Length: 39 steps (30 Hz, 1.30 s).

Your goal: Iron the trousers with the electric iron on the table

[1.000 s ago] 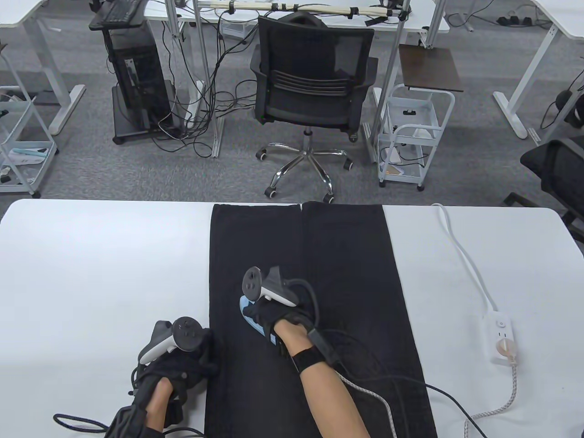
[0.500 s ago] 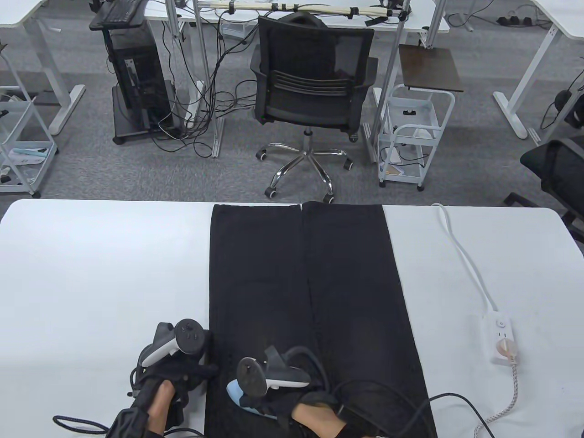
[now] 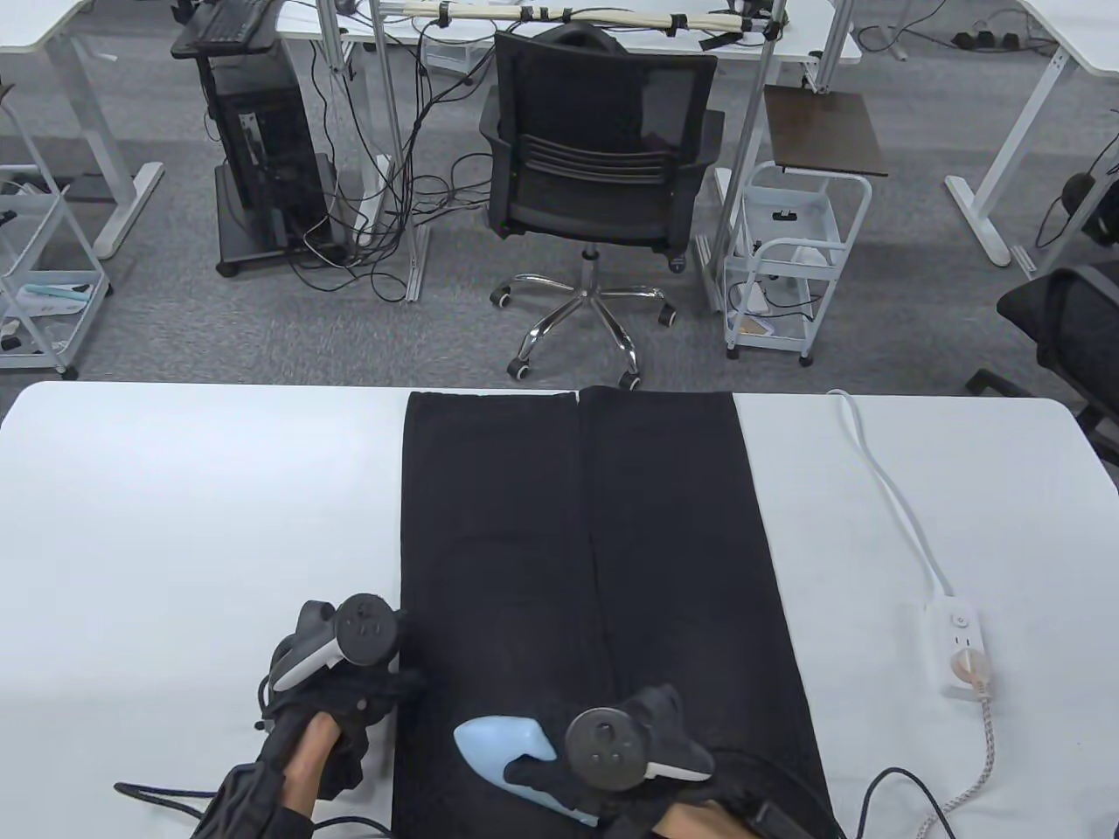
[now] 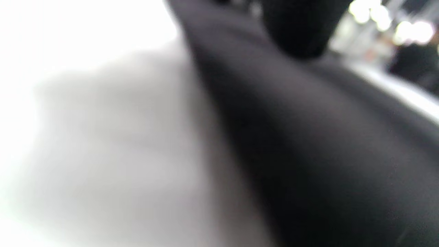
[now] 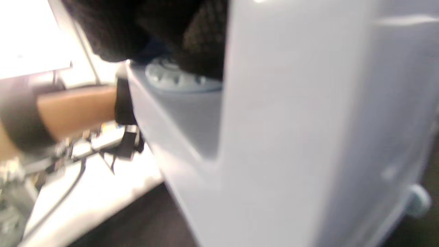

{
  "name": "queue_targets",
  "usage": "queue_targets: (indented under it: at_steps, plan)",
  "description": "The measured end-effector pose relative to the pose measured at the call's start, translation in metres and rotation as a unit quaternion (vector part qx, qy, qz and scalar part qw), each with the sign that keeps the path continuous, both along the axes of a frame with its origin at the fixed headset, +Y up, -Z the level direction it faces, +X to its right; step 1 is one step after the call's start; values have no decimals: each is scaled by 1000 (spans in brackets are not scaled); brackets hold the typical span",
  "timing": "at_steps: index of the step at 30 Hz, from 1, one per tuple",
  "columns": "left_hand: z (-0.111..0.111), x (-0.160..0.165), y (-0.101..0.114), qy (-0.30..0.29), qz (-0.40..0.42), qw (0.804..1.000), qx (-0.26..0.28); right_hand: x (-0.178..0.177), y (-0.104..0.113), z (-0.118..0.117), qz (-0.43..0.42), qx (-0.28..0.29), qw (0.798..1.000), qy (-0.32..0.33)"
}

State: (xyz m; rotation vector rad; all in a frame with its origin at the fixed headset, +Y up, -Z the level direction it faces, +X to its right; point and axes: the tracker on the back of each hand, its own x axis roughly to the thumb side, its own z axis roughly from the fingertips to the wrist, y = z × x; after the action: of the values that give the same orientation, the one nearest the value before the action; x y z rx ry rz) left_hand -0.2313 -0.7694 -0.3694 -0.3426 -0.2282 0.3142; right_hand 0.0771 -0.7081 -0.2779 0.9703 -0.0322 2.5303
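Black trousers (image 3: 577, 559) lie flat along the middle of the white table (image 3: 175, 489), legs pointing away. My right hand (image 3: 603, 769) grips the handle of a light blue electric iron (image 3: 507, 752), which sits on the near part of the left leg, nose pointing far-left. The iron's pale body (image 5: 308, 137) fills the blurred right wrist view, gloved fingers (image 5: 199, 41) on its top. My left hand (image 3: 350, 699) rests at the trousers' left edge, fingertips touching the fabric. The left wrist view shows blurred black cloth (image 4: 325, 154) on white table.
A white power strip (image 3: 962, 651) with its white cable lies at the right of the table; the iron's braided cord (image 3: 970, 769) runs from it to the near edge. Black glove cables trail near both wrists. An office chair (image 3: 599, 166) stands beyond the far edge.
My right hand has pulled the iron down the left trouser leg toward the near edge, then shifted it slightly right and turned it. My left hand stayed at the trousers' left edge.
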Motion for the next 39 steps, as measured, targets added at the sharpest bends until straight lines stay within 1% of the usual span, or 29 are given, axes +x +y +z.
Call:
queue_targets:
  at_steps: [2, 4, 5, 6, 7, 9, 11, 12, 13, 14, 16, 19, 22, 23, 24, 25, 27, 29, 32, 34, 39]
  plan:
    - [-7, 20, 21, -17, 24, 999, 20, 30, 14, -5, -19, 18, 999, -33]
    - [-13, 45, 37, -36, 29, 998, 39, 65, 27, -11, -34, 46, 995, -85]
    - [-17, 62, 43, -52, 23, 997, 45, 82, 30, -15, -38, 61, 991, -114]
    - [-19, 69, 45, -58, 21, 997, 46, 88, 30, -16, -39, 68, 989, -126]
    - [-24, 93, 47, -77, 12, 996, 45, 106, 30, -20, -30, 98, 980, -169]
    - [-31, 126, 42, -111, 6, 993, 46, 124, 25, -23, -9, 134, 965, -224]
    - [-36, 160, 29, -142, -10, 989, 43, 136, 16, -28, 0, 147, 953, -266]
    - [-38, 171, 23, -154, -20, 987, 41, 139, 11, -30, -3, 143, 950, -279]
    - [-41, 186, 13, -179, -42, 982, 33, 144, 5, -34, -9, 131, 948, -291]
    - [-42, 193, 7, -190, -57, 980, 25, 147, 2, -36, -9, 119, 948, -295]
    - [-47, 209, -13, -214, -81, 973, -4, 156, -6, -40, -16, 90, 947, -307]
    - [-50, 217, -38, -232, -88, 967, -57, 170, -11, -45, -40, 60, 943, -325]
    - [-51, 218, -55, -244, -100, 960, -91, 177, -12, -47, -51, 48, 940, -333]
    - [-51, 216, -55, -241, -77, 963, -92, 179, -12, -48, -53, 45, 939, -336]
    - [-50, 216, -55, -239, -72, 964, -86, 180, -12, -48, -58, 43, 938, -339]
    - [-49, 217, -54, -250, -95, 960, -89, 181, -12, -48, -61, 40, 937, -341]
    - [-47, 219, -53, -250, -97, 960, -83, 182, -12, -48, -61, 37, 937, -343]
    - [-42, 220, -53, -253, -103, 958, -89, 181, -12, -47, -58, 34, 937, -343]
    - [-25, 223, -53, -265, -111, 953, -92, 181, -13, -46, -52, 31, 938, -342]
    - [-9, 224, -54, -273, -114, 950, -95, 182, -14, -45, -51, 28, 938, -342]
    - [41, 227, -56, -289, -123, 944, -98, 181, -14, -45, -47, 18, 939, -341]
